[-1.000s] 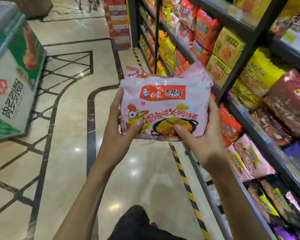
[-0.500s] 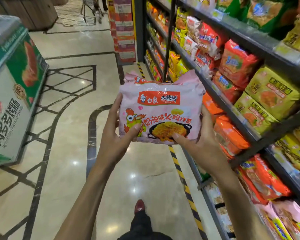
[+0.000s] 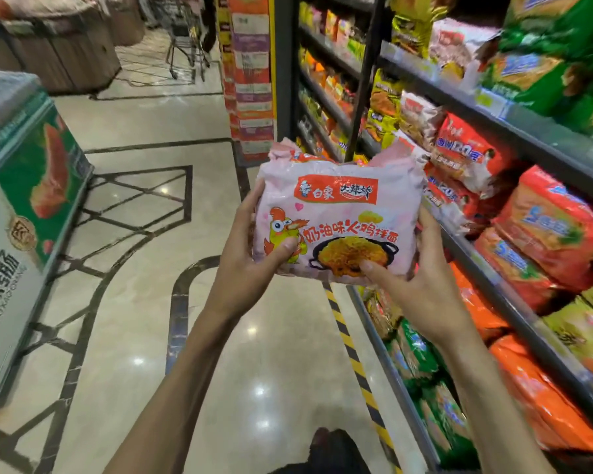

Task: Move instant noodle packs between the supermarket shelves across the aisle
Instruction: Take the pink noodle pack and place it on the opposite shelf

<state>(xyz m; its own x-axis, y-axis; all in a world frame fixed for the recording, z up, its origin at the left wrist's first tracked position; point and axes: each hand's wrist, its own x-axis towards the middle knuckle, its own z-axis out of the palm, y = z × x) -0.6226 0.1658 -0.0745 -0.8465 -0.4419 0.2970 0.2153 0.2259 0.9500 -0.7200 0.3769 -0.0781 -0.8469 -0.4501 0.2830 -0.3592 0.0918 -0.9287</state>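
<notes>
A pink multi-pack of instant noodles [image 3: 339, 213] with a cartoon chicken and an orange label is held up in front of me, over the aisle floor. My left hand [image 3: 250, 271] grips its lower left corner, thumb on the front. My right hand [image 3: 421, 278] grips its lower right edge, thumb pressed on the printed pan. The pack's front faces me. The noodle shelves [image 3: 514, 107] run along my right, packed with red, orange, yellow and green packs [image 3: 548, 230].
A green and white freezer chest [image 3: 18, 213] stands at the left. A yellow-black striped line [image 3: 353, 354] marks the floor along the shelf base. Wooden bins [image 3: 65, 53] and a shopping cart [image 3: 185, 39] stand far up the aisle. A stacked box column [image 3: 250, 77] ends the shelf row.
I have moved forward along the aisle, so different shelf sections now pass on the right. Both hands keep the same grip on the pink pack.
</notes>
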